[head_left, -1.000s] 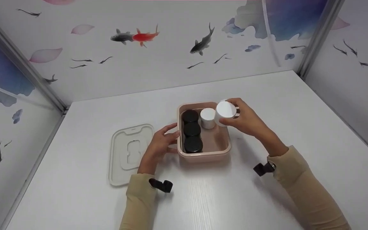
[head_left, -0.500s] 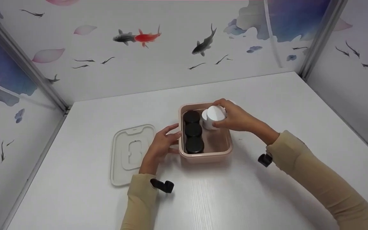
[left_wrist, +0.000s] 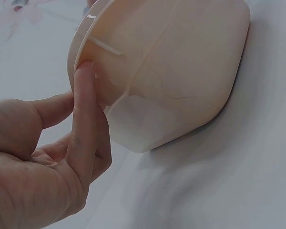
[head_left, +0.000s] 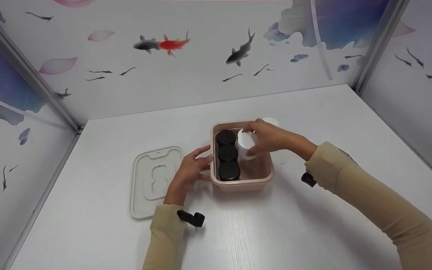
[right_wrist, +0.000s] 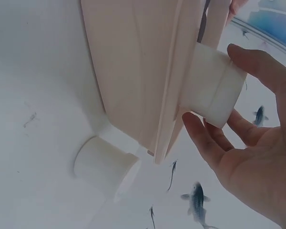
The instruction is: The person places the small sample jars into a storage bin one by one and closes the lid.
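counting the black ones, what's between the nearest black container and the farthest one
The middle black container, inside the pink box; the head view shows it.

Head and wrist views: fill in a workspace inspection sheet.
Surface: white tabletop.
Job's things: pink rectangular plastic box holding three black-topped round jars in a row; white cylindrical jar partly inside; second white jar standing beyond the box's far right corner; pale grey rectangular lid flat at left.
Clutter: nothing seen.
Hands: left hand touches the box; right hand pinches the first white jar.
Cables: nothing seen.
Surroundings: fish-printed white wall panels, metal posts.
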Demonstrator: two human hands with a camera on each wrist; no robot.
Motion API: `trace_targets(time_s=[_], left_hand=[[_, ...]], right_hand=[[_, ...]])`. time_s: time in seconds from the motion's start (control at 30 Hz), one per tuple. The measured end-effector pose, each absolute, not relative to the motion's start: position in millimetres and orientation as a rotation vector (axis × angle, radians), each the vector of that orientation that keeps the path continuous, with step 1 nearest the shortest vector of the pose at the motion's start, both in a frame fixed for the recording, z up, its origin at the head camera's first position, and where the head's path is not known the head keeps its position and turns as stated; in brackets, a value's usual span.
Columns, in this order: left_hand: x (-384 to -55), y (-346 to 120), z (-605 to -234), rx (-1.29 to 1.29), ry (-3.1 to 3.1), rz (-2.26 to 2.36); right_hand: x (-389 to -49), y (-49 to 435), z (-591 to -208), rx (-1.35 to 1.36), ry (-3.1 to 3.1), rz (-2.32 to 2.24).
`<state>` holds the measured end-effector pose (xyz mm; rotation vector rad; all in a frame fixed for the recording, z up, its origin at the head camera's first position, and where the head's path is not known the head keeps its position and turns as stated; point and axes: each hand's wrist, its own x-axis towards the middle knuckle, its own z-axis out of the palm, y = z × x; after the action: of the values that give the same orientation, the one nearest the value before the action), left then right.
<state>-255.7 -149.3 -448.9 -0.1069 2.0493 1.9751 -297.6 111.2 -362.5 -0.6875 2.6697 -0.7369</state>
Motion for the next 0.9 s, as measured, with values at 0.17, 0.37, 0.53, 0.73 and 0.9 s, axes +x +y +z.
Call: trace_targets(time_s=[0.17,0.37,0.53,0.73,0.9], left_hand=[[-255,-148,-450,-0.108,2.043,1.989],[-256,-148,-449,-0.105,2.027,2.005],[-255,-148,-449,-0.106,2.011,2.02],[-255,-149,-449,-0.104,2.016,2.02],[-255,-148,-450,-0.102,2.02,2.017]], right_hand=[[-298,107,-367,-0.775,2.648,-0.687],[-300,102,-375,-0.889,2.638,-0.652],[-303,98,-380,-0.983,2.686,-0.628],[-301,97,-383,-0.939,2.732,-0.566],[-298,96,-385,-0.852,2.748,-0.46]])
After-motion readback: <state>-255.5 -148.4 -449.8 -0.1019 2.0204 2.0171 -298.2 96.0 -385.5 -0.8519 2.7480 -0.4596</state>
